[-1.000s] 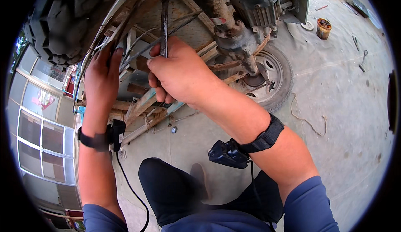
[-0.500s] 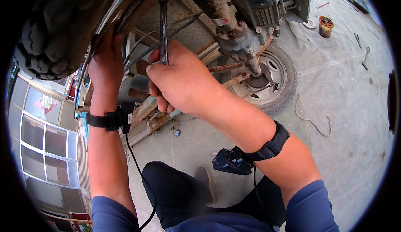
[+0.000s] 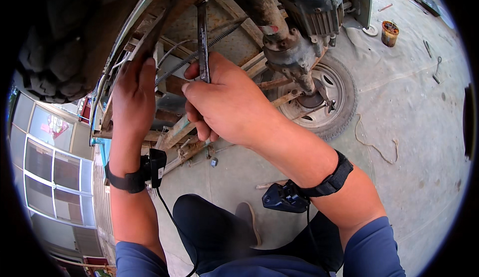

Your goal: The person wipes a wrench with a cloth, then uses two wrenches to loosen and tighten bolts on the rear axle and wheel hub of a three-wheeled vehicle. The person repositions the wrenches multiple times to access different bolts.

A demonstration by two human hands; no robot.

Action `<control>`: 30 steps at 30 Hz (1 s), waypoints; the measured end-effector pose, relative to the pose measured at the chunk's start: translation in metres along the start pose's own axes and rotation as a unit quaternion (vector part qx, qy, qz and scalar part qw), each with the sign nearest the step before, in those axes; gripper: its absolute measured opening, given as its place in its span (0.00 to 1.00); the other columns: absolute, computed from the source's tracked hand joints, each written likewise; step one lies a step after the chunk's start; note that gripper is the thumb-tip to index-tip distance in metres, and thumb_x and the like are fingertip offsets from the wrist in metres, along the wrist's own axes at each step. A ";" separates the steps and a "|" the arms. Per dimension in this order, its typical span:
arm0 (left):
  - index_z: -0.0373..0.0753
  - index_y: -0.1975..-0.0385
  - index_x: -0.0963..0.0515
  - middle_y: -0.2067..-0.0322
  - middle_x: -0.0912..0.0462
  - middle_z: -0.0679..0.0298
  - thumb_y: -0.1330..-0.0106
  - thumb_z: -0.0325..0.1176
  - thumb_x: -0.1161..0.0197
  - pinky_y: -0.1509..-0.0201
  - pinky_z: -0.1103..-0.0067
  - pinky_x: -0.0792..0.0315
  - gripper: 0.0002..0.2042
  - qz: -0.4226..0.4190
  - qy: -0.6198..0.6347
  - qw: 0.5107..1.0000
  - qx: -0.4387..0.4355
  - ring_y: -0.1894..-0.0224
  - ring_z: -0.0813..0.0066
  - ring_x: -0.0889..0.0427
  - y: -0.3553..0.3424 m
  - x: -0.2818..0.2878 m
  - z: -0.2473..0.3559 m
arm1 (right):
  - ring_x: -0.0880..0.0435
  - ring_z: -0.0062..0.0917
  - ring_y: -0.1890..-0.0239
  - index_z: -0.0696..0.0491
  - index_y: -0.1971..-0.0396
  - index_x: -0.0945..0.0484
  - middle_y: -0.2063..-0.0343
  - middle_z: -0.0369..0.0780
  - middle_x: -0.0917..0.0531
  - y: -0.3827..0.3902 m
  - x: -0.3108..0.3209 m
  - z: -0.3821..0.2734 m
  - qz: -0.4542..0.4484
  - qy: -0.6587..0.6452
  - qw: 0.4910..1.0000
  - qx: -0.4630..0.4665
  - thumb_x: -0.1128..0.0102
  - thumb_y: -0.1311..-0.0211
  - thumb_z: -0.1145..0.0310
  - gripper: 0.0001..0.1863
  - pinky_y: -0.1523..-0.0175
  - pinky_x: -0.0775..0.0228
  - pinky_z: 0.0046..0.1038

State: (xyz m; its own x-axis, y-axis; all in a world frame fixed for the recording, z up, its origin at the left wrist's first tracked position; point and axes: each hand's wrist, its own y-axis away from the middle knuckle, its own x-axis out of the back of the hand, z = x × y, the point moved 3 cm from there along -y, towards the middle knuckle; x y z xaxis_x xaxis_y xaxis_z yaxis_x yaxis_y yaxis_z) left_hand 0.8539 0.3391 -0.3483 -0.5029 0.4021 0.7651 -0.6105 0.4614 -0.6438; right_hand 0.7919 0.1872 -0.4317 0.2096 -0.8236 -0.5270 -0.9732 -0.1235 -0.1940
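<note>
My right hand [image 3: 224,97] is closed round the lower end of a dark metal wrench [image 3: 202,40], which points up toward the rusty frame of an overturned or raised vehicle. Thumb and forefinger pinch the wrench; the other fingers curl below it. To its left, my left hand [image 3: 133,97] reaches up along the frame's edge rail [image 3: 127,32], fingers stretched upward and apart from the thumb. Shade hides its fingertips, so whether they touch the rail is unclear. A spiral-wrapped cable [image 3: 219,37] runs behind the wrench.
A large knobby tyre [image 3: 55,52] looms at upper left. An electric motor [image 3: 312,7] and axle housing [image 3: 287,52] stand right of my hands, above a wheel [image 3: 344,97]. On the floor lie a rope [image 3: 376,149], a tub [image 3: 389,33] and loose tools [image 3: 437,70].
My left hand has drawn back down the rail toward me, and its fingers show straighter. The right hand still holds the wrench, shifted slightly right and down in the picture.
</note>
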 end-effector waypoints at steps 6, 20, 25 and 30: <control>0.29 0.55 0.24 0.72 0.20 0.64 0.30 0.34 0.42 0.63 0.81 0.29 0.13 -0.160 0.344 0.904 0.198 0.69 0.78 0.22 0.013 -0.002 0.009 | 0.25 0.23 0.89 0.59 0.58 0.36 0.82 0.41 0.23 0.001 -0.004 -0.001 0.017 0.003 1.000 0.001 0.53 0.39 0.73 0.11 0.85 0.36 0.27; 0.34 0.63 0.22 0.72 0.20 0.64 0.30 0.26 0.47 0.71 0.82 0.30 0.06 -0.200 0.796 0.519 0.240 0.75 0.79 0.23 0.043 -0.028 0.008 | 0.35 0.22 0.92 0.56 0.54 0.33 0.85 0.38 0.31 0.001 -0.017 -0.006 0.137 0.124 0.983 0.016 0.50 0.35 0.70 0.12 0.88 0.43 0.22; 0.35 0.60 0.23 0.71 0.20 0.64 0.28 0.28 0.49 0.69 0.83 0.30 0.08 -0.290 0.853 0.359 0.245 0.74 0.80 0.24 0.040 -0.028 -0.004 | 0.35 0.18 0.92 0.59 0.50 0.33 0.84 0.37 0.28 0.007 0.000 0.005 0.213 0.101 0.971 0.026 0.45 0.37 0.68 0.18 0.89 0.43 0.19; 0.34 0.53 0.26 0.70 0.21 0.63 0.28 0.28 0.52 0.64 0.80 0.29 0.10 -0.265 0.851 0.372 0.260 0.70 0.77 0.26 0.040 -0.034 -0.012 | 0.23 0.20 0.77 0.59 0.46 0.31 0.69 0.41 0.18 0.002 -0.010 0.004 0.220 0.069 0.973 -0.009 0.41 0.38 0.68 0.22 0.74 0.31 0.20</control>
State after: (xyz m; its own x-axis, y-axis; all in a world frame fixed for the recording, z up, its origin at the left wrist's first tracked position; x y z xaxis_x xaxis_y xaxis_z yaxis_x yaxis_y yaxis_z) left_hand 0.8533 0.3533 -0.4002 0.6174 0.4872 -0.6177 -0.6073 0.7942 0.0194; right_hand 0.7882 0.1973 -0.4298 -0.2420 -0.8650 -0.4396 -0.9674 0.2502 0.0402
